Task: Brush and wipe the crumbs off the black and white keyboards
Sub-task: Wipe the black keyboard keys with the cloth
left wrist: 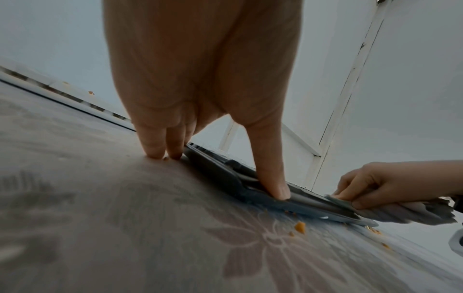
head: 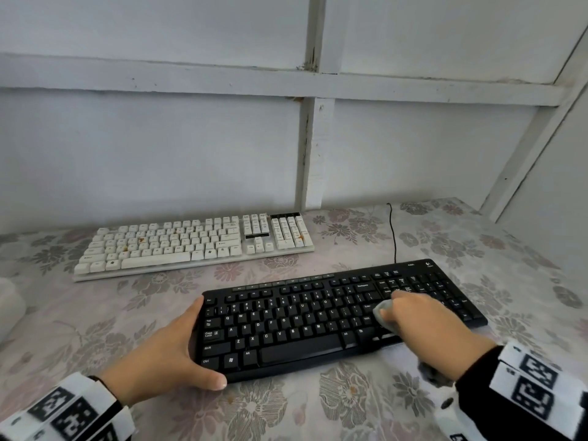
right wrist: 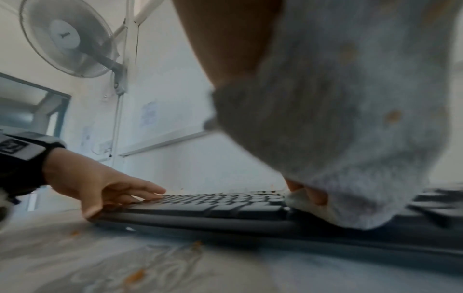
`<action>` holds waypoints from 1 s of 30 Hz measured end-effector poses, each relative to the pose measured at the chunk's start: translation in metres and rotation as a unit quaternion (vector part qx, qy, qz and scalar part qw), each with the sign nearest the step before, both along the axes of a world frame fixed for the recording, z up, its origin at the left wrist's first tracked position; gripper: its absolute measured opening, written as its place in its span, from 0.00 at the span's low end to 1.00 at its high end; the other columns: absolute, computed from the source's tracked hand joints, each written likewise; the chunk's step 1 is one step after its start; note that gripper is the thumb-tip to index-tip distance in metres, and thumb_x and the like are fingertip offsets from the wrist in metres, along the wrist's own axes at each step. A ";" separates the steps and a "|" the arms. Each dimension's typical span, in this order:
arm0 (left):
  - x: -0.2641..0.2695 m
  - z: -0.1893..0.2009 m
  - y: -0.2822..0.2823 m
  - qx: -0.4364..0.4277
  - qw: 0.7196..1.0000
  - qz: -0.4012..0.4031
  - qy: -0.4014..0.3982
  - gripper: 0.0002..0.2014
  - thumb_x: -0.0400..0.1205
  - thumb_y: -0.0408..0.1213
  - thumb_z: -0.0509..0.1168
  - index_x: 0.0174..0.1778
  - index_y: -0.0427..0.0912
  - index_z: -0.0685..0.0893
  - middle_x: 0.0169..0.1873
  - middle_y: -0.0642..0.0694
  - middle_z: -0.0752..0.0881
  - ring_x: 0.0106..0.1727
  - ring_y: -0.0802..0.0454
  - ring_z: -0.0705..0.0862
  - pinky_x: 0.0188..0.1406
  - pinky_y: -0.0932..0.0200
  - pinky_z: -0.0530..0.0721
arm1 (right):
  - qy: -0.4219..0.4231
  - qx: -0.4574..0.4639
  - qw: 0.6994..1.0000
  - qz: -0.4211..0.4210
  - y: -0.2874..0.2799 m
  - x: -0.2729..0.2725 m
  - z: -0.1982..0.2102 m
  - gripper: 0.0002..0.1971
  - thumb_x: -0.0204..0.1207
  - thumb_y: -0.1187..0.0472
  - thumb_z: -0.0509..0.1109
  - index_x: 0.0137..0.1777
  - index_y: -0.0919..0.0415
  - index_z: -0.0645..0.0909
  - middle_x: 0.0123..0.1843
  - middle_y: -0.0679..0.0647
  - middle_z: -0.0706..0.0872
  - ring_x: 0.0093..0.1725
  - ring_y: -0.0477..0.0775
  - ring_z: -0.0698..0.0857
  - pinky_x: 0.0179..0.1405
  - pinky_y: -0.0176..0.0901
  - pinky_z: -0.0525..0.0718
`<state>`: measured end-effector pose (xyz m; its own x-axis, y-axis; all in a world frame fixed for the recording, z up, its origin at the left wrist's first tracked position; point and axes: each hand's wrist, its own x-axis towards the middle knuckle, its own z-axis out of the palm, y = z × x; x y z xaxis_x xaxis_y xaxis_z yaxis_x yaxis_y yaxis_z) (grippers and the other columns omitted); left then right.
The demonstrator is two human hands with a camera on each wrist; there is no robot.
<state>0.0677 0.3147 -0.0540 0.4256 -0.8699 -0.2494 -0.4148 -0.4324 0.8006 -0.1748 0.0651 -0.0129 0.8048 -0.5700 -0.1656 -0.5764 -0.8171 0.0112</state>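
The black keyboard [head: 318, 316] lies near the front edge of the table [head: 95, 313], angled with its right end farther back, and a strip of bare floral cover shows between it and the white keyboard [head: 191, 243], which sits well back, close to the wall [head: 159, 138]. The left hand [head: 171, 351] braces the black keyboard's left end — fingers straight along the short side, thumb [head: 213, 380] against the front corner. The right hand [head: 423, 316] is curled around a grey cloth [head: 383, 313] and presses it on the keys just left of the number pad; the cloth's loose tail hangs over the front edge below the wrist. Open cover lies left of the black keyboard and to the right of both keyboards. Orange crumbs [left wrist: 300, 227] lie on the cover just in front of the black keyboard, and orange specks show on the white keyboard's keys. A black cable [head: 394, 230] runs from the black keyboard's back edge toward the wall. The wall is pale panelling with white battens, and a fan [right wrist: 67, 37] is mounted high on a wall at the left.
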 end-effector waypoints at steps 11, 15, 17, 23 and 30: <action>0.002 -0.002 0.000 0.016 1.000 0.004 0.002 0.61 0.49 0.56 0.84 0.75 0.71 0.55 0.69 0.67 0.73 0.69 0.63 0.74 0.73 0.51 0.73 | -0.083 0.053 0.974 0.204 0.058 0.064 -0.008 0.04 0.73 0.67 0.68 0.44 0.57 0.79 0.42 0.49 0.73 0.38 0.55 0.79 0.41 0.45 0.84; 0.002 -0.003 0.000 0.035 0.999 0.009 -0.005 0.66 0.50 0.57 0.83 0.79 0.65 0.48 0.72 0.67 0.69 0.71 0.63 0.72 0.74 0.53 0.71 | -0.045 0.024 0.974 0.219 0.061 0.061 -0.019 0.12 0.76 0.71 0.64 0.53 0.55 0.80 0.42 0.48 0.64 0.41 0.56 0.72 0.35 0.43 0.74; 0.002 -0.002 0.000 0.036 0.999 0.008 -0.006 0.64 0.50 0.57 0.83 0.78 0.68 0.50 0.71 0.67 0.70 0.71 0.63 0.72 0.73 0.53 0.72 | -0.041 0.013 0.978 0.205 0.047 0.048 -0.019 0.11 0.78 0.67 0.63 0.55 0.54 0.80 0.42 0.47 0.63 0.41 0.55 0.73 0.34 0.42 0.71; 0.001 -0.001 0.000 0.032 0.999 0.007 -0.008 0.60 0.49 0.55 0.83 0.74 0.73 0.53 0.67 0.68 0.73 0.68 0.63 0.75 0.71 0.53 0.75 | -0.041 0.002 0.993 0.111 0.001 0.006 -0.022 0.07 0.76 0.58 0.66 0.51 0.57 0.79 0.45 0.44 0.72 0.41 0.49 0.78 0.38 0.41 0.72; 0.002 -0.002 0.000 0.029 1.000 0.010 0.000 0.58 0.48 0.55 0.83 0.68 0.79 0.52 0.66 0.68 0.75 0.67 0.64 0.76 0.70 0.54 0.75 | -0.075 -0.019 0.997 0.011 -0.036 -0.022 -0.007 0.17 0.83 0.48 0.59 0.40 0.60 0.76 0.38 0.50 0.70 0.36 0.52 0.71 0.30 0.36 0.61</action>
<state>0.0697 0.3147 -0.0556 0.4429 -0.8449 -0.2998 -0.4052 -0.4870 0.7737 -0.1973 0.0290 -0.0196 0.8316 -0.5550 -0.0204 -0.5553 -0.8306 -0.0421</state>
